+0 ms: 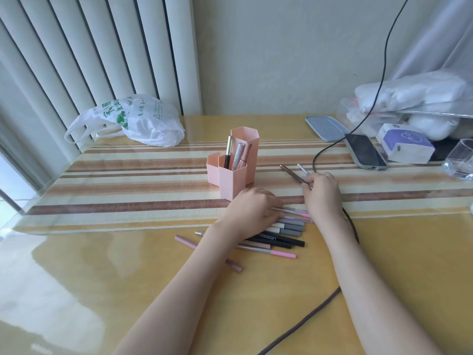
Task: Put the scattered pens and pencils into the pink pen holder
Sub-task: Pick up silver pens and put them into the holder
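Gripping 2 thin pens (294,175) in curled fingers, the right hand (323,193) could snag the black cable (323,152) beside it, while the left hand (252,210) pinches 1 from the loose pile (281,237). Smooth round barrels may roll on the glossy counter (128,265), and the light, hexagonal pink pen holder (234,165), just beyond, could tip if knocked.

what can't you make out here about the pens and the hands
- Head view: the left hand covers the left ends of the scattered pens, so their count is unclear.
- The right hand hides the lower ends of the two thin pens it grips.
- The pink pen holder walls hide its contents' lower parts.
- The black pen's lettering is too small to read.
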Motion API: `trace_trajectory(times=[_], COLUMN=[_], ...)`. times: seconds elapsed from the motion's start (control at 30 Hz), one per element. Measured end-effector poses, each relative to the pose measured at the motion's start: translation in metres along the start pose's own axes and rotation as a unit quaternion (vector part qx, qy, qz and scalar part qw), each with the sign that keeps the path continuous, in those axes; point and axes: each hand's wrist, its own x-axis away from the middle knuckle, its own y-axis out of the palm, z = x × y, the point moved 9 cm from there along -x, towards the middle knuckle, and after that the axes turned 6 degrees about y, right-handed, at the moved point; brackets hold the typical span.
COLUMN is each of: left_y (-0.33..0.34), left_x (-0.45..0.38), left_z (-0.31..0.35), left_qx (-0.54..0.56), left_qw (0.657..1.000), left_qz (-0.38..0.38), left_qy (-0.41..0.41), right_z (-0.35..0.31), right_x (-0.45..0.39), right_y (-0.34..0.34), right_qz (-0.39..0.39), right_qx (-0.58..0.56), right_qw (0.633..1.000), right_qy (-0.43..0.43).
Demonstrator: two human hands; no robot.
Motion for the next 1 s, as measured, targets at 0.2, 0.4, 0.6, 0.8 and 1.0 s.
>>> trace_trajectory(times=[0.2, 0.4, 0.6, 0.8, 1.0], left_y=[-0.018, -0.042, -0.066, -0.094, -0.062], left_x=[-0.001, 0.000, 0.015, 0.047, 0.037], left_z=[-0.010, 0.006, 0.009, -0.041, -0.070], left_qx=[0.108, -0.054, -0.120, 0.006, 0.124], left_qw=[0.987, 0.978, 0.944, 0.887, 0.916], left_qz=[0.106, 0.202, 0.306, 0.415, 0.282], left_qy=[-0.053, 0.002, -0.029, -0.203, -0.256], right_z=[-0.010, -0.028, -0.023, -0.069, -0.127], right_x=[0.003, 0.012, 0.008, 0.023, 0.038], right_y=[-0.008, -0.014, -0.031, -0.060, -0.048], right_qz=[-0.005, -0.144, -0.155, -0.027, 0.065], right_qx=[-0.109, -0.301, -0.562, -0.599, -0.407], right_qw=[0.990, 0.936, 0.811, 0.789, 0.875], right_qy=[-0.087, -0.112, -0.036, -0.134, -0.252])
